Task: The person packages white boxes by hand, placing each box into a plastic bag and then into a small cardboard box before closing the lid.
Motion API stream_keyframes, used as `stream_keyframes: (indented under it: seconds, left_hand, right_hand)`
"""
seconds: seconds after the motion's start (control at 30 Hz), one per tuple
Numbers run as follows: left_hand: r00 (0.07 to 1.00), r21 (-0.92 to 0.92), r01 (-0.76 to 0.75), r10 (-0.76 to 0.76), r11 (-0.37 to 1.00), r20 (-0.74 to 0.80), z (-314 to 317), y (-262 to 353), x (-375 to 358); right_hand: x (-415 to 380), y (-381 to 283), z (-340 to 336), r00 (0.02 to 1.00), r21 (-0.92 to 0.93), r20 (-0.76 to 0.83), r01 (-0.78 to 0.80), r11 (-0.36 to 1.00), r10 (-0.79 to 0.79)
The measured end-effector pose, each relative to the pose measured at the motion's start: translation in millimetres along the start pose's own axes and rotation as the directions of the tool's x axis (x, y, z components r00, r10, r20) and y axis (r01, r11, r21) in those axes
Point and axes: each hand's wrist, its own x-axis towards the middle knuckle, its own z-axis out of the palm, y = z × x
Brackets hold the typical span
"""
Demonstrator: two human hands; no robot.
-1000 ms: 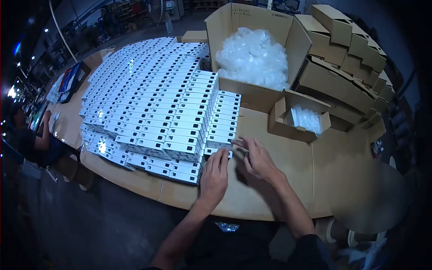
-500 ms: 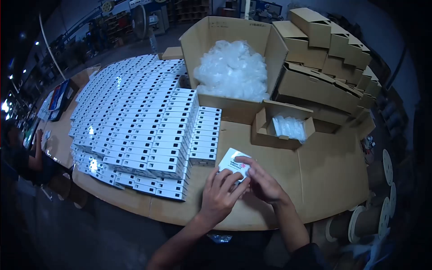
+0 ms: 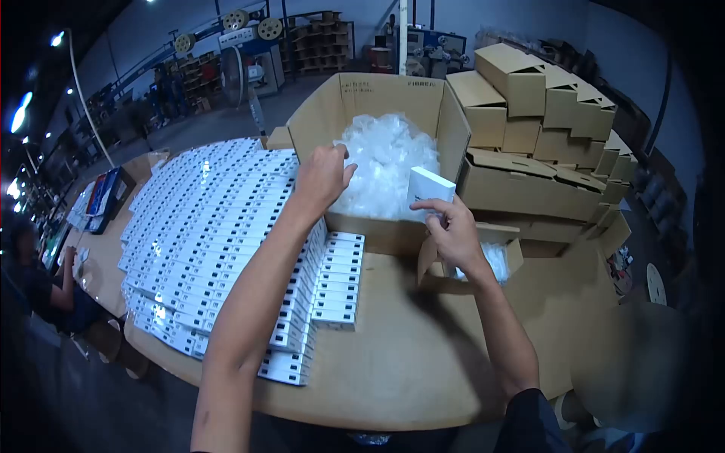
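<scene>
My right hand [image 3: 457, 232] grips a small flat white box [image 3: 430, 186] and holds it up before the large open carton [image 3: 404, 90]. Clear plastic bags [image 3: 389, 155] are heaped inside that carton. Raised near the carton's left side is my left hand [image 3: 321, 180], its fingers bent but apart, with nothing visible in it. Below its forearm lie stacked rows of white boxes [image 3: 204, 226] with dark square marks on their ends. Partly behind my right hand stands a small open carton [image 3: 438, 270] holding clear plastic packets [image 3: 495, 262].
Brown cardboard boxes [image 3: 513, 90] are piled at the right behind the table [image 3: 400, 362]. At the far left a person [image 3: 38, 264] sits by another work surface. Large spools [image 3: 655, 283] stand on the floor to the right.
Both hands have moved up and apart from the front of the table. My left hand has let go of the white box, which my right hand has lifted. The view has tilted up.
</scene>
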Motion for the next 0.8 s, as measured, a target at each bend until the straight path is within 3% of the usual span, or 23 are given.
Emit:
stream_keyframes:
  seconds: [0.1, 0.13, 0.23, 0.27, 0.37, 0.5, 0.57, 0.63, 0.67, 0.7, 0.73, 0.8]
  left_hand:
    - [0.999, 0.136, -0.004, 0.011, 0.991, -0.048, 38.5, -18.3, 15.6]
    - [0.998, 0.195, 0.014, -0.026, 0.981, 0.058, 51.5, -29.5, 23.0]
    - [0.98, 0.1, 0.138, -0.15, 0.985, 0.131, 72.3, -53.0, 40.6]
    - [0.998, -0.025, 0.06, -0.061, 0.998, -0.034, 75.5, -59.1, 39.3]
    - [0.987, -0.15, 0.158, -0.158, 0.976, 0.01, 45.6, -44.9, 57.7]
    - [0.965, -0.311, 0.24, -0.26, 0.919, -0.022, 24.8, -24.0, 62.3]
    - [0.97, -0.316, 0.21, -0.238, 0.925, -0.053, 42.3, -26.5, 63.7]
    - [0.974, -0.377, 0.184, -0.219, 0.908, -0.052, 52.9, -21.6, 64.7]
    - [0.963, -0.403, 0.266, -0.263, 0.875, 0.064, 57.5, -21.6, 66.0]
    - [0.955, -0.424, 0.287, -0.291, 0.859, 0.057, 59.8, -20.6, 66.0]
    - [0.946, -0.445, 0.308, -0.319, 0.841, 0.051, 61.8, -20.8, 67.3]
    - [0.897, -0.506, 0.391, -0.441, 0.769, 0.023, 72.8, -33.3, 77.6]
  right_hand:
    - [34.0, 6.8, 10.1, 1.0, 0.045, -0.029, 0.009, 0.999, -0.008]
    - [44.4, 9.8, 14.5, 0.999, 0.071, -0.037, 0.018, 0.997, -0.016]
    - [67.9, 8.3, 22.6, 0.999, 0.019, -0.018, -0.041, 0.999, 0.041]
    - [76.3, 16.2, 28.7, 0.999, 0.022, -0.045, -0.001, 1.0, 0.002]
    - [102.1, 22.0, 35.9, 0.996, -0.073, -0.057, 0.062, 0.995, -0.066]
    - [138.6, 36.4, 60.1, 0.977, 0.088, -0.153, -0.134, 0.987, 0.147]
    - [152.6, 33.9, 72.5, 0.957, 0.097, -0.172, -0.22, 0.971, 0.234]
    - [162.8, 30.2, 81.0, 0.952, 0.165, -0.114, -0.265, 0.95, 0.285]
    - [165.6, 30.3, 84.6, 0.934, 0.236, -0.082, -0.321, 0.917, 0.348]
    - [167.7, 32.4, 87.5, 0.911, 0.303, -0.043, -0.379, 0.874, 0.41]
    - [184.1, 63.9, 103.3, 0.923, 0.13, -0.173, -0.324, 0.937, 0.343]
    - [190.0, 79.0, 105.0, 0.932, -0.104, -0.267, -0.28, 0.954, 0.244]
